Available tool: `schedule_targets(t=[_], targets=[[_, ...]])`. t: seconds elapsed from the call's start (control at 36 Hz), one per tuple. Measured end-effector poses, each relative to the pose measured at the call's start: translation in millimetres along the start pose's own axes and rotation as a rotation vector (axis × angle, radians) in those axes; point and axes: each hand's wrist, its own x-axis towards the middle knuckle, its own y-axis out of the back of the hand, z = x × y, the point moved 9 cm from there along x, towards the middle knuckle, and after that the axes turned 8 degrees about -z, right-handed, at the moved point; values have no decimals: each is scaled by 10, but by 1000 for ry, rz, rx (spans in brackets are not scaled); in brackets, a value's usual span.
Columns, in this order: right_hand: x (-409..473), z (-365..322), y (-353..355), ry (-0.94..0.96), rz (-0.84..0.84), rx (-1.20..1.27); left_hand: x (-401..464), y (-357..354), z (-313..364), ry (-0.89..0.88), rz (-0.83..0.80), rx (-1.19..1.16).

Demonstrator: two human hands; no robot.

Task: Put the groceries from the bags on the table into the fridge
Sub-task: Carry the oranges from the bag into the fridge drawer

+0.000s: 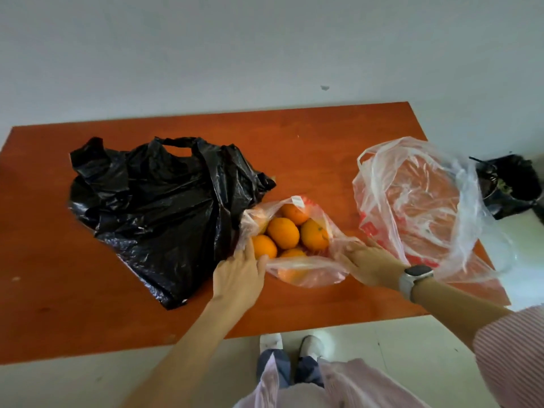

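A clear plastic bag point(306, 267) with red print lies open in the middle of the reddish-brown table point(309, 142), and several oranges point(283, 232) sit inside it. My left hand point(238, 278) grips the bag's left rim, with fingers against the nearest orange. My right hand point(368, 265), a watch on its wrist, holds the bag's right rim. A crumpled black plastic bag point(159, 207) lies to the left; its contents are hidden. A larger clear bag point(418, 207) with red print lies to the right and looks flat.
A small black-lined bin point(512, 184) stands on the floor beyond the table's right edge. A pale wall rises behind the table. My shoes point(291, 346) stand on the light floor at the table's near edge. No fridge is in view.
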Motion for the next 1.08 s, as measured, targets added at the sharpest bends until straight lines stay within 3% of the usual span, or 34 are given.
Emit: schedule_targets(t=[0.11,0.19,0.25,0.28,0.39,0.5,0.64,0.72,0.78,0.86,0.94,1.08], targets=[[155,113,-47,-66,167,436,128,-160,-140,231,-117,-355],[120,175,62,-215,344,741,158,-351,-132,254,-160,-580],[125,213,50,-273,372,851,162,-448,-123,245,-149,-712],[124,181,42,-263,358,837,163,-489,-130,250,-135,-795],[117,-35,-55,-194,313,344,173,-606,-158,306,-77,-1065],[50,-238,-148,-79,428,110,61,-561,-179,338,-43,-878],[-192,-591,-164,132,652,-263,-197,-444,15,49,144,-292],[-238,-770,-296,283,596,-403,-289,-518,146,-110,186,-135],[-186,-754,-372,278,486,-394,-324,-575,150,-169,192,-93],[-111,-647,-440,202,315,-324,-344,-625,47,-155,164,-135],[-68,-509,-493,173,203,-159,-297,-659,-183,-26,115,-334],[-20,-312,-302,-30,234,518,-115,-548,-425,214,55,-785]])
